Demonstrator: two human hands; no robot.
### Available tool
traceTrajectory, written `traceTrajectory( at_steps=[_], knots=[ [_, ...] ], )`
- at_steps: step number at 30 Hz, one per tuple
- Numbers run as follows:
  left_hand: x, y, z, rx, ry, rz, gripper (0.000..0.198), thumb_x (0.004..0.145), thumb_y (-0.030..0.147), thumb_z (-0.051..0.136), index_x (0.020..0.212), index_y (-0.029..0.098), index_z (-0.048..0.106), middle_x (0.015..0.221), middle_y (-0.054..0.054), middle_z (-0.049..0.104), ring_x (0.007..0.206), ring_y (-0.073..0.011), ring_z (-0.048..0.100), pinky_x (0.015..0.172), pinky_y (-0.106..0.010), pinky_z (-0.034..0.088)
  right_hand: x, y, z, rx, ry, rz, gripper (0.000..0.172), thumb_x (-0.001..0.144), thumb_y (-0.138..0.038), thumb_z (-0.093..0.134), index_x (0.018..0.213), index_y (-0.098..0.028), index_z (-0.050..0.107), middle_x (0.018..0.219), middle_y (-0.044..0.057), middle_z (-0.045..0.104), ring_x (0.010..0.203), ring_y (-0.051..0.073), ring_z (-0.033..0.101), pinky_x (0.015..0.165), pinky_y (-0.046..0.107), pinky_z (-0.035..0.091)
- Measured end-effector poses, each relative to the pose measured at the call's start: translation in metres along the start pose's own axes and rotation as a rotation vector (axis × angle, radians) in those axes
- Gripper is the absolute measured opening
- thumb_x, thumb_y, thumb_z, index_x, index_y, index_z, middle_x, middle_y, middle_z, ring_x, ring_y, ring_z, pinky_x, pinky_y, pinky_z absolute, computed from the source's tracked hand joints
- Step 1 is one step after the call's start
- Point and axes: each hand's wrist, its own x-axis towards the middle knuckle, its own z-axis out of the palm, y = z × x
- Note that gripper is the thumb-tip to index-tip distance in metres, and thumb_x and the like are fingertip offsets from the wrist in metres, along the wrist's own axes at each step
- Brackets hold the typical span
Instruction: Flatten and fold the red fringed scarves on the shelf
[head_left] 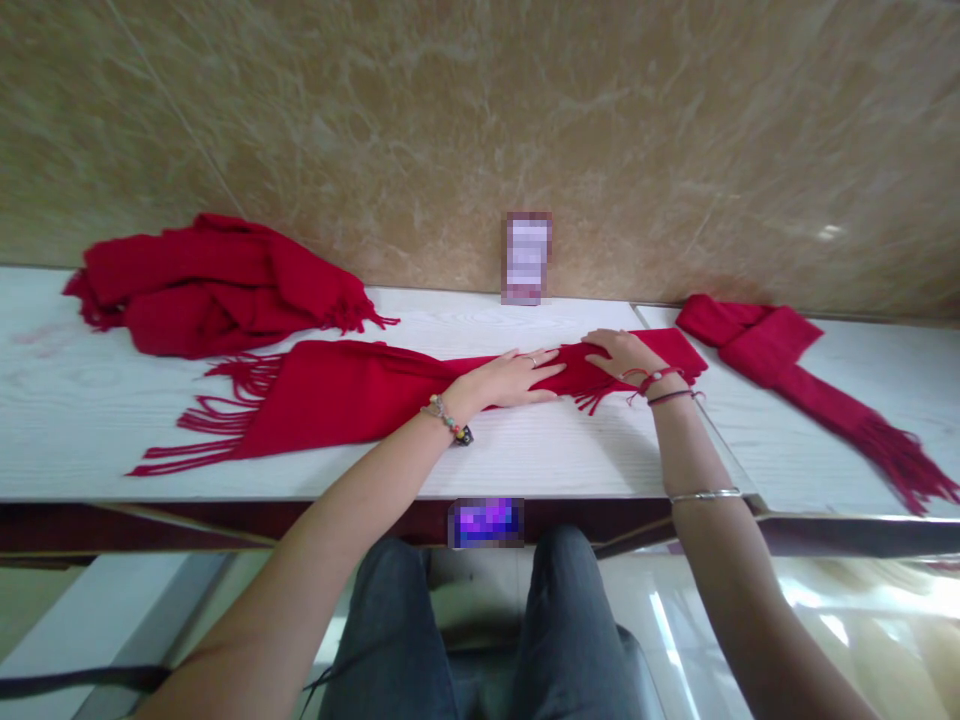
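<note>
A long red fringed scarf [345, 395] lies stretched across the white table [90, 400]. My left hand [510, 380] rests flat on its middle, fingers stretched out to the right. My right hand [622, 355] lies palm down on the scarf's right end, fingers spread, right next to the left hand. Neither hand grips the cloth. The scarf's left fringe fans out toward the table's front left.
A bunched red scarf [217, 285] lies at the back left. Another red scarf [795, 370] is laid out on the right, fringe near the table's front edge. A small blurred card [526, 258] stands against the marble wall. My knees show below the table.
</note>
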Motion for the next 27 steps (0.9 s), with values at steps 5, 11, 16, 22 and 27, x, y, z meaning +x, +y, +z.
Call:
traceTrajectory(
  at_steps=[5, 11, 16, 22, 27],
  knots=[
    [-0.003, -0.008, -0.004, 0.038, 0.012, -0.029, 0.058, 0.094, 0.051, 0.03, 0.144, 0.021, 0.027, 0.152, -0.009, 0.022, 0.137, -0.0196, 0.026, 0.108, -0.034, 0.025, -0.005, 0.015, 0.003, -0.032, 0.019, 0.087, 0.032, 0.081, -0.019, 0.051, 0.11, -0.016, 0.064, 0.113, 0.011, 0.065, 0.105, 0.023, 0.059, 0.093, 0.04, 0.046],
    [0.001, -0.009, -0.003, 0.101, 0.001, -0.041, 0.054, 0.095, 0.046, 0.033, 0.142, 0.02, 0.032, 0.15, -0.01, 0.027, 0.135, -0.0199, 0.031, 0.106, -0.031, 0.027, -0.008, 0.018, 0.003, -0.086, 0.058, 0.272, 0.039, 0.076, -0.009, 0.05, 0.113, -0.014, 0.063, 0.117, 0.013, 0.063, 0.11, 0.026, 0.057, 0.097, 0.049, 0.041],
    [0.002, -0.007, -0.007, 0.114, 0.014, -0.029, 0.051, 0.095, 0.042, 0.034, 0.14, 0.017, 0.035, 0.148, -0.012, 0.03, 0.13, -0.0215, 0.039, 0.103, -0.031, 0.032, 0.0, -0.006, -0.001, 0.095, 0.148, -0.005, 0.032, 0.084, -0.018, 0.048, 0.112, -0.015, 0.064, 0.114, 0.01, 0.066, 0.107, 0.022, 0.06, 0.095, 0.039, 0.046],
    [-0.003, -0.014, -0.013, 0.114, 0.027, -0.058, 0.051, 0.094, 0.041, 0.038, 0.139, 0.017, 0.037, 0.143, -0.011, 0.041, 0.124, -0.0224, 0.047, 0.098, -0.032, 0.038, -0.001, -0.026, -0.003, 0.189, 0.014, -0.138, 0.034, 0.083, -0.035, 0.057, 0.11, -0.016, 0.064, 0.108, 0.011, 0.068, 0.1, 0.023, 0.064, 0.088, 0.038, 0.05],
    [-0.005, -0.016, -0.018, 0.087, 0.008, -0.107, 0.047, 0.092, 0.035, 0.043, 0.136, 0.018, 0.041, 0.139, -0.01, 0.046, 0.117, -0.0227, 0.053, 0.095, -0.033, 0.04, 0.0, -0.028, -0.001, 0.223, -0.025, -0.2, 0.04, 0.073, -0.029, 0.066, 0.11, -0.017, 0.065, 0.111, 0.011, 0.067, 0.101, 0.025, 0.063, 0.089, 0.04, 0.05]
  ],
)
